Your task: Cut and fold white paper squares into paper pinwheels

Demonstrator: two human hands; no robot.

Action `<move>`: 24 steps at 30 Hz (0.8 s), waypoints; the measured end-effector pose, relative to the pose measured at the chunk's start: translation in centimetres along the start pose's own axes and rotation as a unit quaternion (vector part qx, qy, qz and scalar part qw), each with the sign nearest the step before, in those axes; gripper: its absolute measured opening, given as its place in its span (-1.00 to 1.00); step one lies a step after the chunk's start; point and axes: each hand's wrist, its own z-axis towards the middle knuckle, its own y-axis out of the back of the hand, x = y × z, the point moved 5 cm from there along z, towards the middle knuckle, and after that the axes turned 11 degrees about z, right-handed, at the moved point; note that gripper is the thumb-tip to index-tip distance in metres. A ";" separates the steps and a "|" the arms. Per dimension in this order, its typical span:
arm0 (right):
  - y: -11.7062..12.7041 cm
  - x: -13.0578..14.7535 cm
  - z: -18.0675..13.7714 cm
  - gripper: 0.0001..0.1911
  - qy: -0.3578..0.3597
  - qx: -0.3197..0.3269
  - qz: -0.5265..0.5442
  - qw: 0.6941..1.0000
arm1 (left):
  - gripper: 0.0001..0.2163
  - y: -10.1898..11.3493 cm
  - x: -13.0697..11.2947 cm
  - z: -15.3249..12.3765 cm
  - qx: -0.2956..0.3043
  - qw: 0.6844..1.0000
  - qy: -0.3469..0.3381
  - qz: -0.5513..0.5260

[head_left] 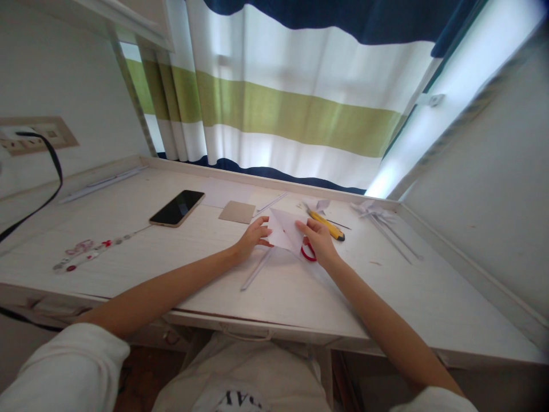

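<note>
A folded sheet of white paper with a small red mark near its middle is raised slightly above the desk. My right hand pinches its right side between thumb and fingers. At the left edge, the curled fingers of my left hand grip the same paper. Below my right hand shows the red handle loop of scissors, the rest of them covered. A thin white paper stick lies under the paper, closer to me. Beyond my right hand rests a yellow utility knife.
On the white desk, a phone with a beaded strap lies at left, near a tan square card. Paper pinwheels on sticks lie at right. A raised rim borders the desk below the striped curtain.
</note>
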 end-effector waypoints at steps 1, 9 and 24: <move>0.0 -0.1 0.0 -0.78 -0.003 0.000 0.004 1.000 | -0.64 0.0 0.1 0.0 -0.001 1.000 0.002 0.000; 0.1 -0.4 0.1 -0.78 -0.019 -0.003 0.022 1.000 | -0.64 0.1 -0.1 -0.2 -0.007 1.000 0.012 0.008; 0.2 -1.0 0.3 -0.78 -0.038 -0.005 0.046 0.998 | -0.58 -0.1 -0.6 -0.3 -0.022 0.999 0.006 0.036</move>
